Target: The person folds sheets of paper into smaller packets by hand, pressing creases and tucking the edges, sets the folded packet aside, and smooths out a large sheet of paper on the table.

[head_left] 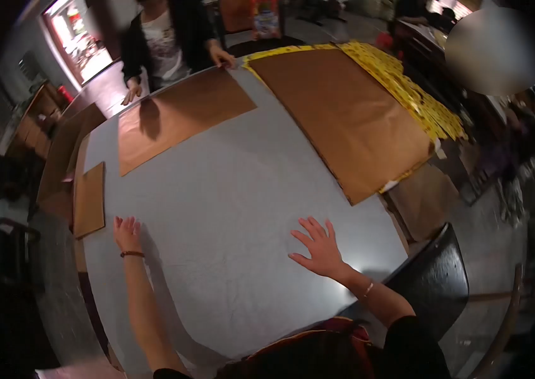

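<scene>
My left hand, with a dark bracelet at the wrist, hovers over or rests on the grey tabletop; contact is unclear. Its fingers are raised, slightly apart, and hold nothing. Spread fingers show on my right hand, also without anything in it, above the right part of the table. A small piece of cardboard lies just beyond my left hand at the left edge. Farther off is a sheet of brown paper. A larger stack of brown paper lies at the right, beyond my right hand.
Yellow printed sheets stick out from under the larger brown stack. Across the table stands another person, hands near the far edge. A black chair is close on my right. A large cardboard box stands at the left.
</scene>
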A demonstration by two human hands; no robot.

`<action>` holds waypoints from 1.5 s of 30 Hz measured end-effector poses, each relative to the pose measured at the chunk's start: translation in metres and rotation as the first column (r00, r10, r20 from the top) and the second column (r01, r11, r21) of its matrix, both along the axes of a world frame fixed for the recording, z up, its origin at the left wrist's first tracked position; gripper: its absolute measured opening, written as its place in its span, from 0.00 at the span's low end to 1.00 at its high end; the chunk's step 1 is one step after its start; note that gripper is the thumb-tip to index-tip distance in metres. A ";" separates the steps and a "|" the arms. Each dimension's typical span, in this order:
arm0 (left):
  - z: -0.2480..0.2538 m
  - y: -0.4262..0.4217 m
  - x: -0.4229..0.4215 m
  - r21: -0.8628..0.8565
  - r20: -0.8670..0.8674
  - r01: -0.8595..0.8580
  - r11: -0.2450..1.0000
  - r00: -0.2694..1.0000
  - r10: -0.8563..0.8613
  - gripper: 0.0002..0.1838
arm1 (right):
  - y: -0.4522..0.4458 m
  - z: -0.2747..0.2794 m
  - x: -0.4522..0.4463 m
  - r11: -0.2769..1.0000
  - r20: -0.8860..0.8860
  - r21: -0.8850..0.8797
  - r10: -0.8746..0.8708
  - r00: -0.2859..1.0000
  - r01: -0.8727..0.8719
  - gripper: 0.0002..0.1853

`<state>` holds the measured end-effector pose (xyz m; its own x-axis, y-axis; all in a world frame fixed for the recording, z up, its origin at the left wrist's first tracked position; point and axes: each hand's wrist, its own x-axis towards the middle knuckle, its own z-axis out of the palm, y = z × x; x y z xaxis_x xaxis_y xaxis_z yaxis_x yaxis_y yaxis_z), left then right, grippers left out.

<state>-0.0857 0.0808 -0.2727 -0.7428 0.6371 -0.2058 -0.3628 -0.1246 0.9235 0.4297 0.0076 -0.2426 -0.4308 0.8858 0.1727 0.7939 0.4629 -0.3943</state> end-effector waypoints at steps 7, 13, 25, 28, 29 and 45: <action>0.040 -0.042 0.241 -0.202 -0.297 0.555 0.807 0.751 -0.590 0.20 | 0.002 -0.005 0.017 1.000 -0.158 0.009 -0.010 0.987 0.011 0.25; 0.039 -0.042 0.322 -0.208 -0.392 0.728 0.654 0.550 -0.737 0.15 | 0.088 0.010 0.117 0.993 -0.284 0.115 0.038 0.958 -0.006 0.17; 0.020 0.078 0.461 -0.195 -0.835 0.812 0.550 0.157 -0.528 0.13 | 0.137 0.009 0.213 0.985 -0.009 -0.122 -0.127 0.992 0.125 0.28; 0.014 0.094 0.474 -0.215 -0.891 0.823 0.526 0.055 -0.451 0.14 | 0.141 0.002 0.215 0.984 -0.054 -0.106 -0.149 0.987 0.142 0.24; 0.013 0.096 0.479 -0.248 -0.856 0.829 0.501 0.054 -0.514 0.15 | 0.141 -0.001 0.216 0.983 -0.080 -0.103 -0.159 0.984 0.151 0.21; 0.037 0.149 0.499 -0.410 -0.912 0.814 0.411 -0.361 -0.196 0.22 | 0.155 0.018 0.225 0.979 -0.216 -0.152 -0.168 0.962 0.137 0.11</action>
<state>0.4130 0.2295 -0.2356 0.6926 0.5912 0.4133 0.4502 -0.8020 0.3926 0.6549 0.1625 -0.2250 -0.2525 0.9594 0.1254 0.7335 0.2743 -0.6219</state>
